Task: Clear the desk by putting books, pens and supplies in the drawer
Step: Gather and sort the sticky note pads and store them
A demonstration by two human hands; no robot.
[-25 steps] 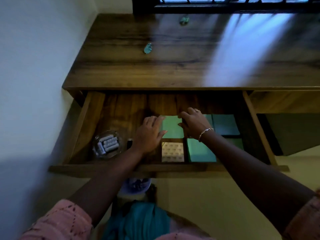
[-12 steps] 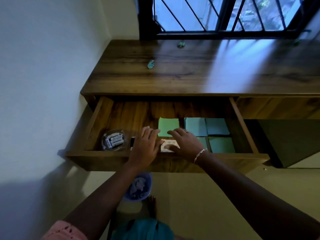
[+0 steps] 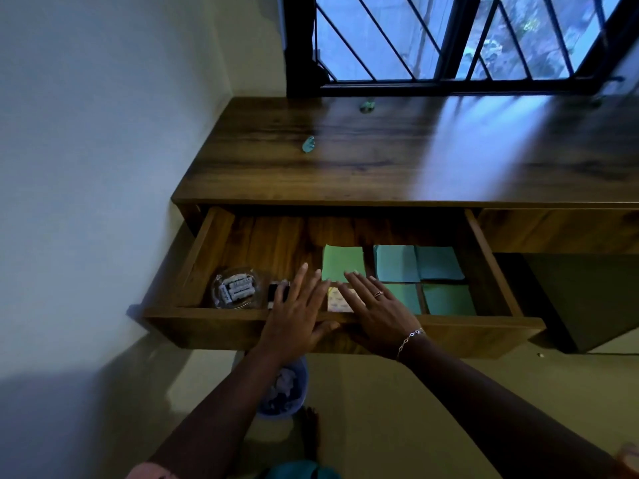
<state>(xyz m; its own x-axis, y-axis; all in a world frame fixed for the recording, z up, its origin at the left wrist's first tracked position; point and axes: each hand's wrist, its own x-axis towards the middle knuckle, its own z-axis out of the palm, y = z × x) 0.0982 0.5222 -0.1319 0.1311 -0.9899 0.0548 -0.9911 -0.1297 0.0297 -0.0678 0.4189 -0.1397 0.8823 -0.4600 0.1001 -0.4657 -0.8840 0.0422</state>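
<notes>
- The drawer (image 3: 214, 328) is dark-grained wood with a plain flat front. It stands pulled out from under the left end of the surface (image 3: 363, 174), a glossy wooden top that catches pale light from the barred window (image 3: 449, 46).
- The left hand (image 3: 296, 316) lies flat over the drawer's front rim, fingers straight and spread, gripping nothing. Its thumb lies along the front board.
- The right hand (image 3: 378, 315) is flat in the same way just beside it, fingers straight and reaching over the paper inside, holding nothing (a thin ring (image 3: 378, 294) on one finger, a chain bracelet (image 3: 409, 340) at the wrist). I cannot tell whether its fingertips press on the paper.
- Inside, a square light green pad (image 3: 342, 262) lies in the middle, its near edge at the fingertips of both hands.
- A small pale patterned pad (image 3: 336, 301) shows between the two hands, near the front.
- To the right, four square teal pads (image 3: 439, 262) lie flat in a two-by-two block with narrow gaps between them.
- At the left of the drawer sits a round clear glass dish (image 3: 235, 288) holding small white oblong pieces. Just beside it is a small black item (image 3: 274, 294), too dim to identify.
- Two small teal lumps (image 3: 307, 145) lie on the surface, well apart, one of them close to the window.
- On the floor below the drawer, a round blue bin (image 3: 283, 392) holds crumpled paper.
</notes>
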